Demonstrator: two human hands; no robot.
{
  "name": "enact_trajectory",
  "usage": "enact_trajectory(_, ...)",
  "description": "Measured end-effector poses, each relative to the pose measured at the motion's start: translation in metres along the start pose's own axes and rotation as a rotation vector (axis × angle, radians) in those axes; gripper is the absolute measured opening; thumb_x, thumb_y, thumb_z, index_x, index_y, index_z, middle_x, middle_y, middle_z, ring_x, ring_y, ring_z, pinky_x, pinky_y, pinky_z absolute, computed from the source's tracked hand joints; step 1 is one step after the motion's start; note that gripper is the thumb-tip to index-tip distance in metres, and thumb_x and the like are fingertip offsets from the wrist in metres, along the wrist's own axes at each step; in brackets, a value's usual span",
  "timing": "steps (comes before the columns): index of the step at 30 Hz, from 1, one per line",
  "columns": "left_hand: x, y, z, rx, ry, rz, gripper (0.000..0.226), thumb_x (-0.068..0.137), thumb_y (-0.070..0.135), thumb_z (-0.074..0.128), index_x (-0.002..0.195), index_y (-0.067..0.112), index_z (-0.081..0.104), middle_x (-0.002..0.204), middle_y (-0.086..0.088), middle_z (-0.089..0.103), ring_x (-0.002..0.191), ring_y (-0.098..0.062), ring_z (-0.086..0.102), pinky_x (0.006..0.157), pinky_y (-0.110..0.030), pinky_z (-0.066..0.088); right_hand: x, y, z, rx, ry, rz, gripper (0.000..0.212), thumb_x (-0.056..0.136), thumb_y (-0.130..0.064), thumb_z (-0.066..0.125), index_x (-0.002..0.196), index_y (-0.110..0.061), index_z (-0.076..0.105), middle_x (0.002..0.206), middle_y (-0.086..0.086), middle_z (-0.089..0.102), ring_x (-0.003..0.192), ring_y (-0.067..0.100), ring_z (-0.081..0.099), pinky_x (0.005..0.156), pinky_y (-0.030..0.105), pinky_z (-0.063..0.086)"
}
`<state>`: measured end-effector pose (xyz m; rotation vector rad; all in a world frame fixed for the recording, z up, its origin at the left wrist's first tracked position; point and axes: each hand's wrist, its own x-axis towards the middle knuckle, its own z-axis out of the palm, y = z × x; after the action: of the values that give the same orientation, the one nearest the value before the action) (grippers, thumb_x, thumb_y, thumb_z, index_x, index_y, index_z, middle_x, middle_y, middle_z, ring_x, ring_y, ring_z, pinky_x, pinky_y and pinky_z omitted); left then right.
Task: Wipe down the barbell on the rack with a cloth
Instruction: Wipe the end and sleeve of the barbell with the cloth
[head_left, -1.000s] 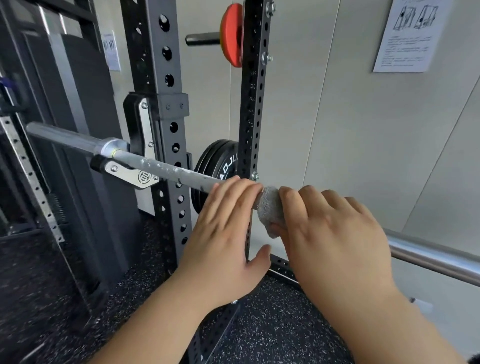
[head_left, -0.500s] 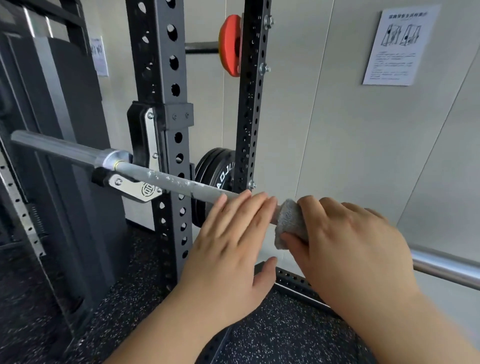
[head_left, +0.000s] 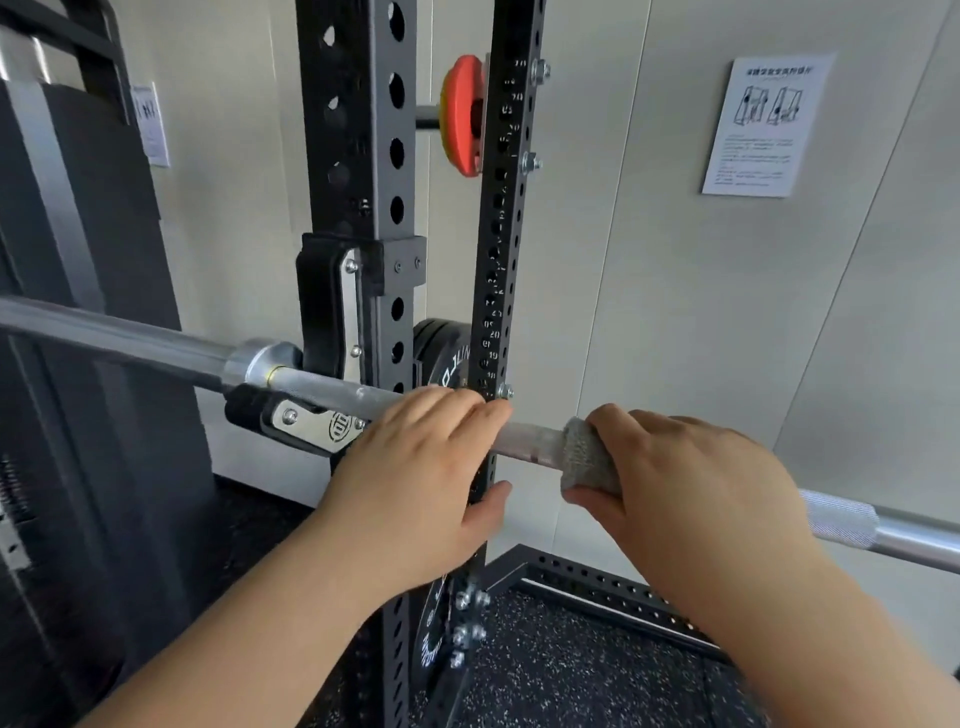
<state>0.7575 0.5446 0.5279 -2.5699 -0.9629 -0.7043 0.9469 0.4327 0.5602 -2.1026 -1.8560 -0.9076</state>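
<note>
The rack (head_left: 358, 156), a black perforated upright, is filling the upper centre of the frame, and its J-hook (head_left: 311, 421) at centre left is carrying the barbell (head_left: 530, 439). The barbell is running diagonally from the left edge, through the middle, down to the lower right edge.

Change: half a second ago the cloth was sitting against the left fingertips; now a stretch of bare shaft is showing between them. The right hand (head_left: 691, 478) is travelling toward the lower right, dragging the cloth (head_left: 584, 457) along the shaft, while the left hand (head_left: 415, 478) is staying near the hook. Judged from this, a wiping stroke is under way and is advancing onto the inner length of the bar; the portion at lower right is probably not yet reached.

Grip: the left hand is lying over the shaft just right of the hook with fingers nearly straight and thumb spread below, steadying rather than clasping. The right hand is curling around the cloth, which is itself wrapping the shaft, fingers over the top and thumb underneath.

Appearance: the barbell is showing a dull silver finish, a thicker sleeve beyond a bright collar (head_left: 260, 361) at centre left, and a knurled band (head_left: 841, 519) just past the right hand. The cloth is looking grey and coarsely textured.
</note>
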Motion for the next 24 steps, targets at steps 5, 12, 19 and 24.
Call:
enact_trajectory(5,-0.014,-0.034,0.003,-0.062,0.049,-0.036,0.057,0.097,0.054,0.044,0.145,0.023,0.049,0.143,0.011,0.054,0.136,-0.012,0.048,0.12,-0.036,0.038,0.014,-0.021,-0.009,0.069,-0.117,0.045,0.039,0.098,-0.072,0.047,0.112,-0.037,0.04,0.094,-0.014,0.059,0.081,0.015,0.055,0.052,0.027,0.028)
enact_trajectory(12,-0.037,-0.042,0.023,-0.049,0.127,0.04,0.08,0.098,0.048,0.049,0.163,0.007,0.029,0.171,-0.006,0.026,0.16,-0.02,0.019,0.129,-0.037,0.013,0.047,-0.07,0.007,0.057,-0.046,-0.021,0.047,0.093,-0.074,0.056,0.114,-0.032,0.05,0.089,-0.01,0.061,0.074,0.021,0.059,0.055,0.03,0.032)
enact_trajectory(19,-0.038,-0.064,0.029,-0.011,0.155,0.019,0.077,0.101,0.049,0.044,0.164,0.009,0.026,0.171,-0.006,0.024,0.16,-0.021,0.019,0.131,-0.043,0.016,0.024,-0.066,0.035,0.042,0.219,-0.064,0.055,0.087,-0.046,0.077,0.135,-0.022,0.066,0.099,-0.005,0.071,0.081,0.026,0.067,0.069,0.038,0.054)
enact_trajectory(24,-0.021,-0.063,0.025,0.009,0.092,-0.008,0.083,0.099,0.059,0.038,0.164,0.009,0.024,0.169,-0.009,0.03,0.158,-0.025,0.023,0.13,-0.044,0.013,0.006,-0.042,0.023,0.068,0.189,0.091,0.042,0.085,-0.063,0.067,0.106,-0.027,0.069,0.084,-0.009,0.066,0.075,0.027,0.064,0.065,0.038,0.051)
